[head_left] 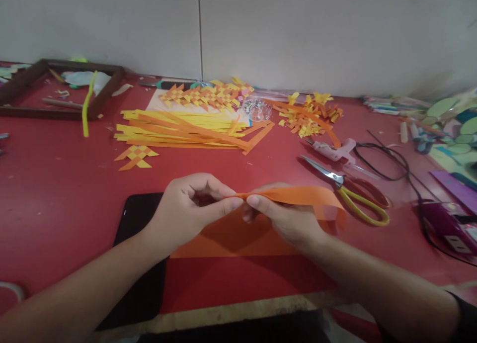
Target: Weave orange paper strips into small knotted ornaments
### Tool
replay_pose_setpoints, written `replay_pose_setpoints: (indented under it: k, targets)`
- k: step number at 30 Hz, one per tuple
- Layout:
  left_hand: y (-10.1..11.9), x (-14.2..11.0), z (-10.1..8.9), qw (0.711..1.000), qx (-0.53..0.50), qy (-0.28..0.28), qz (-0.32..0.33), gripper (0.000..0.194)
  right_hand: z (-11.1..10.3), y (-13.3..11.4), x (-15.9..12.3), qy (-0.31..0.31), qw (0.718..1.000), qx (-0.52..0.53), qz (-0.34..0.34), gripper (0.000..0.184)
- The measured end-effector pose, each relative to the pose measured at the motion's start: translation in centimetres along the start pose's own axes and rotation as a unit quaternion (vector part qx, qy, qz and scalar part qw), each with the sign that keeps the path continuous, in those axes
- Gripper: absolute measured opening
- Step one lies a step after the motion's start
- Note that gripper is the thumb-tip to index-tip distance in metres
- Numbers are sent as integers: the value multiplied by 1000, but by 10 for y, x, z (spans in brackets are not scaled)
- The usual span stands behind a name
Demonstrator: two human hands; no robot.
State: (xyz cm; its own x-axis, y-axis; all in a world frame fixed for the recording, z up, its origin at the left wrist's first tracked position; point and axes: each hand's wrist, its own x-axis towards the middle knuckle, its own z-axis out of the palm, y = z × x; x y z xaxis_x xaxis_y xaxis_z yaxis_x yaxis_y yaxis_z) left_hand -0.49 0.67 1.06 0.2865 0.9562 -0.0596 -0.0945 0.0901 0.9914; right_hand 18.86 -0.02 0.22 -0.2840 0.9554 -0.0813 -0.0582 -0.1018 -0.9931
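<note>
Both my hands pinch one orange paper strip (298, 195) near the middle of the view. My left hand (194, 204) grips its narrow, folded-looking end between thumb and fingers. Right beside it, my right hand (283, 216) pinches the same strip with the thumb on top. From there the strip widens and curls over to the right, behind my right hand. Under my hands lies an orange paper sheet (231, 248), partly hidden by them. A black phone-like slab (143, 283) lies beneath my left forearm.
Behind my hands lie yellow and orange strips (179, 129) and a small woven paper fish (137, 157). Scissors (346, 191), a pink glue gun (335, 151) with a black cord (398, 159), and paper scraps (307, 117) are on the right. A brown frame (121, 77) stands back left.
</note>
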Motion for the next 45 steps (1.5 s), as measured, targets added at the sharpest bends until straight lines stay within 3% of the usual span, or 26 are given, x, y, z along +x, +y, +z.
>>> replay_pose_setpoints:
  k: [14, 23, 35, 41, 45]
  targets:
    - [-2, 1, -2, 1000, -5, 0, -8, 15, 0, 0, 0, 8, 1000, 9, -17, 18]
    - [1, 1, -2, 999, 12, 20, 26, 15, -7, 1, -1, 6, 999, -33, -42, 19]
    - [0, 0, -1, 998, 35, 45, 40, 14, -3, -3, 1, 31, 999, -15, -38, 19]
    - [-1, 4, -4, 996, 75, -13, 35, 9, 1, -8, 1, 20, 996, -83, -31, 21]
    - [-3, 4, -4, 996, 76, -54, 17, 17, 3, -11, 0, 18, 995, -94, -28, 21]
